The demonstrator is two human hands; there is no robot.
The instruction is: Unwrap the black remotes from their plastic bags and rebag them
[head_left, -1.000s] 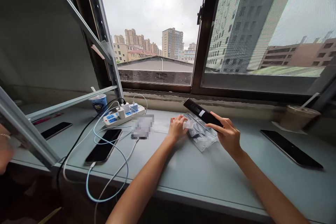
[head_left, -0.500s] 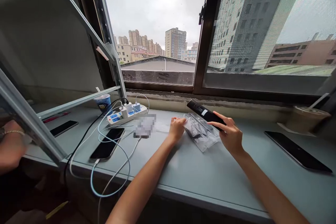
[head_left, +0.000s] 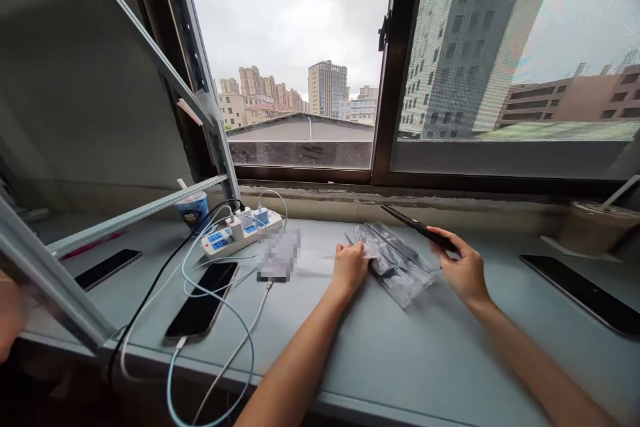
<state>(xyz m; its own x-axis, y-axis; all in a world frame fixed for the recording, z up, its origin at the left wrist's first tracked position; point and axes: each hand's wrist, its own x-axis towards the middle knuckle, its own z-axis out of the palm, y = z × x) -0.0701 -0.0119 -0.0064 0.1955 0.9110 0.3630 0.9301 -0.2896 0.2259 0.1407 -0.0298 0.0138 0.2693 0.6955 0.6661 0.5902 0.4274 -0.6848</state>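
A thin black object [head_left: 417,225] is in my right hand [head_left: 463,267], raised above the table, its narrow edge facing me and its far end pointing up and left. My left hand [head_left: 350,267] has its fingers closed on the left edge of a clear plastic bag [head_left: 400,270], which lies crumpled on the table. Dark shapes show through the bag, but I cannot make out whether they are inside it. Left of my left hand is a blurred-out item [head_left: 279,255] with a white cable plugged into it.
On the grey table [head_left: 425,353], a phone [head_left: 203,300], looping cables and a power strip [head_left: 243,235] lie left, near a blue cup [head_left: 194,213] and metal frame [head_left: 135,213]. A black tablet [head_left: 583,293] and brown container [head_left: 595,230] are right. Another person's hand [head_left: 10,317] is far left.
The black object has turned from showing its broad face to nearly edge-on, as my right hand rotated. The view has shifted slightly. The other person's hand is further out of view.
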